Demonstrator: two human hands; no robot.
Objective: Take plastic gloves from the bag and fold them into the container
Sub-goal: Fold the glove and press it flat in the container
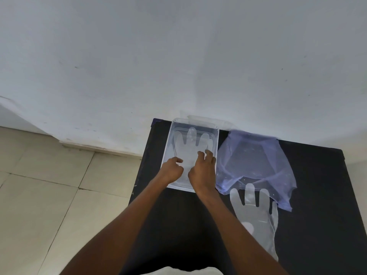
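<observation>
Both hands are down in the clear container [171, 135]: the left hand [172, 169] curled loosely, the right hand [202, 171] with fingers [209, 154] spread, pressing the glove [190, 147] flat. It looks unfolded; the slippery film could spring back. Another glove [256, 215] waits on the surface [317, 195] beside the bag [256, 157].

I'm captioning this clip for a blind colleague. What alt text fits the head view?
Two bare hands, left hand and right hand, press a clear plastic glove flat inside a clear container on a black table. Beside it lies a purple bag, with another glove spread in front of the bag.
</observation>
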